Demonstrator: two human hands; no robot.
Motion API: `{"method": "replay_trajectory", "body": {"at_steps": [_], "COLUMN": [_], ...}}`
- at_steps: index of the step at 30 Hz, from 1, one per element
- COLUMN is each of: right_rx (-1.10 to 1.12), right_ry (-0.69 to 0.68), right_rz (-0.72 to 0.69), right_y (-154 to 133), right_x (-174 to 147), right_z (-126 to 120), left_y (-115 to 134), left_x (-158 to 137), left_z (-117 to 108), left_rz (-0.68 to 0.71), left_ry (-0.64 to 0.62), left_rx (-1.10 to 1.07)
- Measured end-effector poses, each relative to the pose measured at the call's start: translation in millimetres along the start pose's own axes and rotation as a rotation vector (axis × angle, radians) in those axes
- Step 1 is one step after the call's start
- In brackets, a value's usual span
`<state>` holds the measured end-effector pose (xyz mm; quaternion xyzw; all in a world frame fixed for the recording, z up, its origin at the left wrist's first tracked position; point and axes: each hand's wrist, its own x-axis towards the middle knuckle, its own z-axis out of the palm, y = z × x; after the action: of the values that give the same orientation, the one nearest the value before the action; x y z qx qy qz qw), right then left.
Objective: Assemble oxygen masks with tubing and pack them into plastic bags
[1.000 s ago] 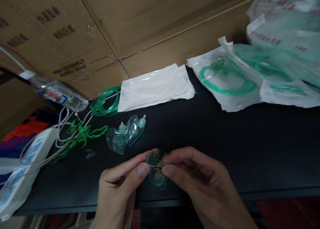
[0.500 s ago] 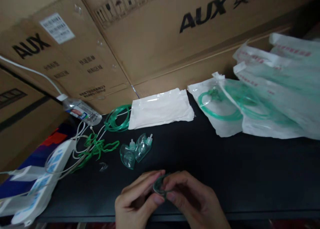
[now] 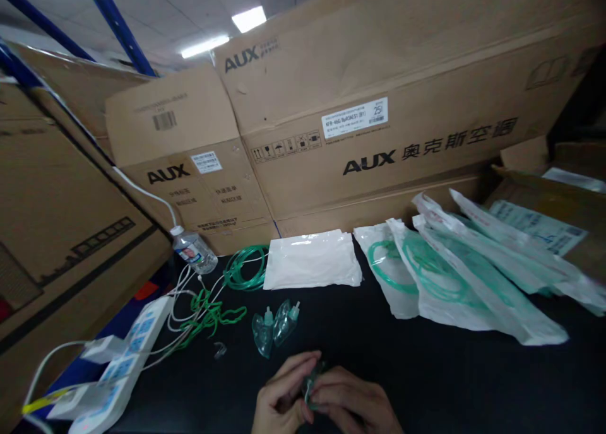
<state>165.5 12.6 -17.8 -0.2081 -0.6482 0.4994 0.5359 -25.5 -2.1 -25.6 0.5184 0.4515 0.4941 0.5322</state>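
Left hand point(image 3: 283, 399) and right hand point(image 3: 353, 399): closer together than a second ago, fingers bent, both gripping
Clear-green plastic mask point(image 3: 310, 383): between the hands, mostly covered by fingers
Landmark, two clear-green plastic masks with spouts point(image 3: 283, 325): gripped mask lies right and nearer the wearer

Counted: two hands point(image 3: 284, 396), one held mask point(image 3: 310, 383), two loose masks point(image 3: 262, 336), one coil of green tubing point(image 3: 231, 272), one bottle point(image 3: 195, 252), one power strip point(image 3: 131, 363) bearing two plugs point(image 3: 105, 349), two ceiling lights point(image 3: 249, 19). Bags of tubing point(image 3: 440, 289): at least four, exact figure obscured.
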Motion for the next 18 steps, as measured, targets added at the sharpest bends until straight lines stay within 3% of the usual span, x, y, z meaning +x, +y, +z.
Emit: {"method": "replay_trajectory", "body": {"at_steps": [3,6,9,15,18], "right_rx": [0.01,0.047,0.062,0.123,0.078], "right_ry": [-0.036,-0.052,-0.05,-0.07,-0.053], "right_rz": [0.095,0.383,0.581,0.695,0.71], "right_y": [-19.5,-34.0,-38.7,-29.6,-26.9], "right_x": [5.2,6.5,5.0,-3.9,-5.3], "right_z": [-6.4,-14.0,-22.0,-32.7,-35.5], "left_y": [3.8,20.1,33.8,36.6,37.1], "left_x": [1.7,4.2,7.3,14.5,18.4], "left_z": [-1.9,1.9,7.1,9.9,9.9], "left_rz": [0.011,0.002,-0.047,-0.165,-0.16], "left_ry": [-0.149,-0.338,-0.341,-0.444,-0.422], "left_rx": [-0.035,0.019,0.022,-0.046,-0.019]}}
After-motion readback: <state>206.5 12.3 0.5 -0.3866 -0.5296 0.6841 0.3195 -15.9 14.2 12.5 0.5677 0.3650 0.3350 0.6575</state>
